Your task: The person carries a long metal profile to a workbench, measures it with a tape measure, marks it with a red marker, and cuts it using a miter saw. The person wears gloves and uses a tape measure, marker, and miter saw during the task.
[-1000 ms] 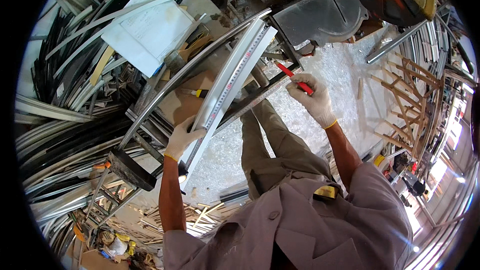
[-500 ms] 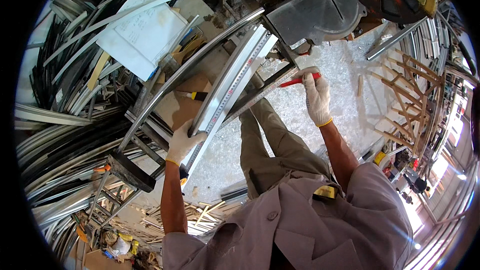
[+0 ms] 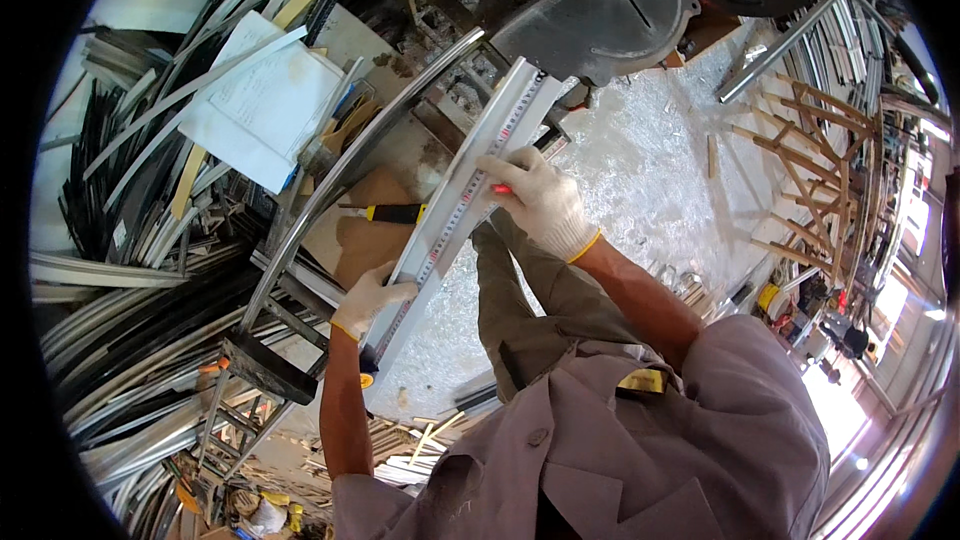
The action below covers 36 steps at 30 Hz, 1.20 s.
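Metal profile (image 3: pixel 446 208) lay slantwise in front of the person, smooth, pale and straight-edged, above a dark metal frame; actual support unclear. Left hand (image 3: pixel 372 302), in a knitted glove, gripped its lower part, thumb across the top, probably to steady it and the tape measure (image 3: pixel 463 202). Thin printed blade ran lengthwise along the profile, presumably so its marks lined up with the edge. Right hand (image 3: pixel 545 200), also gloved, pinched a red pen (image 3: pixel 501 188) narrowly, fingers at the profile, likely bracing. Yellow-black handle (image 3: pixel 396 213) lay just beside, near brown cardboard (image 3: pixel 375 250).
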### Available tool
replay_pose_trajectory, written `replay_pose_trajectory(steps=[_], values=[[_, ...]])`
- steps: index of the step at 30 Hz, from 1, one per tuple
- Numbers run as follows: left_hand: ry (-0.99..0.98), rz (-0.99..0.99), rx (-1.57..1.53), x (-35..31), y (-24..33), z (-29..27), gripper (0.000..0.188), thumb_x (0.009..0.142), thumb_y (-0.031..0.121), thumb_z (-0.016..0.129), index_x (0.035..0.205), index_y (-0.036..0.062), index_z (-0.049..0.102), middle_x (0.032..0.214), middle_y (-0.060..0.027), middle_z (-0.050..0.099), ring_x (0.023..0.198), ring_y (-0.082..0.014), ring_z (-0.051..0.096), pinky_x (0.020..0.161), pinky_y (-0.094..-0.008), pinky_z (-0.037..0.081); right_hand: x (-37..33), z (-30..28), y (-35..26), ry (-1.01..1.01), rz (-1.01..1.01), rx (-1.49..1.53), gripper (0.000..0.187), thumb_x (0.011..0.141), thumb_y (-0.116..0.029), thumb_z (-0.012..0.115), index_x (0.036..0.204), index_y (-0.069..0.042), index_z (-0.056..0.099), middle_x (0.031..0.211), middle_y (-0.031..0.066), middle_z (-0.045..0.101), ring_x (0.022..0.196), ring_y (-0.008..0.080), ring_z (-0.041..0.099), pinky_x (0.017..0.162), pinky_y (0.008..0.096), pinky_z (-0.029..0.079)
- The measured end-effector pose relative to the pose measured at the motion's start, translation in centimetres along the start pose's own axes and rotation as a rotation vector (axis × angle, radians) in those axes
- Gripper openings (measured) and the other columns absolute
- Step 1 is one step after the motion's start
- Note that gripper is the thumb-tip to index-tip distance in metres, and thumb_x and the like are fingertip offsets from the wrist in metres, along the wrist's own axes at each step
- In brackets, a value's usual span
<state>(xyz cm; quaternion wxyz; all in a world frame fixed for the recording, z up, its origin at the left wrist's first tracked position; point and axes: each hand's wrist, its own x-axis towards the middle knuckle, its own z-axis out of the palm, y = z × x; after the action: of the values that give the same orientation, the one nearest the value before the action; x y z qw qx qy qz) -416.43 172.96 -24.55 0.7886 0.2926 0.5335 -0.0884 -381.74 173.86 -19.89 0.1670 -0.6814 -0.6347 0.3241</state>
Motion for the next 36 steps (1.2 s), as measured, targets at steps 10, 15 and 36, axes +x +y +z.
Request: replay_pose_trajectory(steps=[10,15,36], values=[[-0.195,-0.196,-0.154,5.5,-4.3,-7.3,0.081,0.082,0.047,0.087,0.138,-0.0059,0.061,0.116,-0.012,0.071,0.101,-0.0185,0.066,0.091,-0.0294,0.051,3.2,0.1,-1.0,-0.211,-0.091,-0.287,0.033,0.084,-0.03,0.08,0.116,-0.023,0.074,0.115,0.0102,0.06,0.104,0.0323,0.069,0.083,0.0441,0.06],[-0.123,-0.235,-0.08,6.4,-4.1,-8.1,0.087,0.08,0.049,0.086,0.142,-0.0041,0.058,0.122,-0.012,0.07,0.107,-0.0192,0.065,0.097,-0.0269,0.047,3.6,0.8,-0.2,-0.203,-0.06,-0.266,0.034,0.081,-0.022,0.082,0.114,-0.021,0.075,0.122,0.0098,0.06,0.107,0.0313,0.068,0.086,0.044,0.06],[-0.084,-0.172,0.076,3.9,-1.0,-6.3,0.075,0.083,0.04,0.084,0.136,-0.0084,0.063,0.111,-0.013,0.073,0.097,-0.0165,0.068,0.086,-0.0279,0.053,2.0,-0.4,0.1,-0.172,-0.017,-0.212,0.036,0.085,-0.026,0.08,0.121,-0.025,0.075,0.118,0.0092,0.058,0.106,0.0305,0.068,0.085,0.0434,0.06]])
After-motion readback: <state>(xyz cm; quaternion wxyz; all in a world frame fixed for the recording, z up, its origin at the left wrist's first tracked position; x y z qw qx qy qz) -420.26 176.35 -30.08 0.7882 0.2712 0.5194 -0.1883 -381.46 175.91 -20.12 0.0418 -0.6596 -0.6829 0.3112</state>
